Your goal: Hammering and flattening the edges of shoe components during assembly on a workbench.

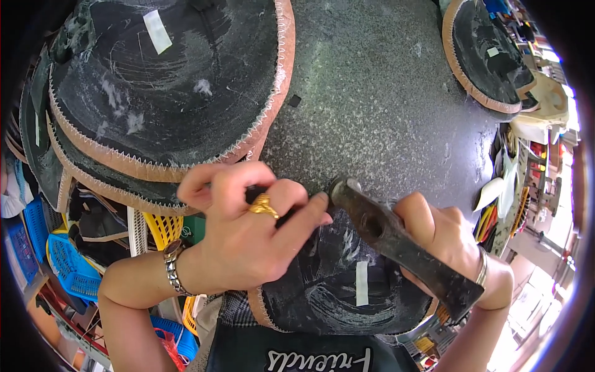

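In front of me lies a black piece point(334, 310) with a tan, zigzag-stitched border, chalky scuffs and a pale strip. My left hand point(248, 229), wearing a gold ring and a metal-banded watch, has its fingers bent and thumb and fingertip pinched at the far part of this piece; exactly what lies between them is partly hidden. My right hand point(440, 235) is closed around a hammer, its dark, worn metal head point(409, 251) slanting across the view. The round face of the hammer is down beside my left fingertips. The handle is mostly hidden behind head and hand.
The speckled dark worktop point(378, 105) bears a pile of larger black stitched pieces point(167, 118) at the far left and another stack point(486, 62) at the far right. A small dark square point(294, 100) lies between. Blue baskets point(71, 266) and a yellow basket point(164, 232) stand lower left.
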The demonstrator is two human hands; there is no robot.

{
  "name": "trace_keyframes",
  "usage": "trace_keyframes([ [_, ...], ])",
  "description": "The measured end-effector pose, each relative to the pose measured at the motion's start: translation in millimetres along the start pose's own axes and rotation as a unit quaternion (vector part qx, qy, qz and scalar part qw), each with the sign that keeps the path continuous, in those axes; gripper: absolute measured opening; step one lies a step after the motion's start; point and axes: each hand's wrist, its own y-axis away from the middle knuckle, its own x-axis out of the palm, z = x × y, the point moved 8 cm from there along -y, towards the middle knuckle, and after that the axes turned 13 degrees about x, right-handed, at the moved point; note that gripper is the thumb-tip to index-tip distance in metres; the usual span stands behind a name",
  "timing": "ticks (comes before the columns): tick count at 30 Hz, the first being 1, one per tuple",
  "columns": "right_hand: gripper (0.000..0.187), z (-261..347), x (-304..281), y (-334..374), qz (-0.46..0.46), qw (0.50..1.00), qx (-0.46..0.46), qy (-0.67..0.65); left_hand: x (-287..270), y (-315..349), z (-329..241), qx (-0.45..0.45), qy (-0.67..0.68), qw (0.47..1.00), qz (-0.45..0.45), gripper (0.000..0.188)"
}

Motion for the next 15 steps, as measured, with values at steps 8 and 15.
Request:
trace_keyframes([
  [8, 0.021, -16.6, 17.9, 13.2, 0.015, 0.991, 0.026, -0.132, 3.1, 2.5, -9.3, -0.081, -0.001, 0.997, 0.005, 0.042],
  [15, 0.026, -26.2, 22.6, 15.5, -0.016, 0.982, 0.052, -0.179, 6.9, 16.9, -7.5, -0.142, 0.064, 0.984, -0.080, 0.039],
])
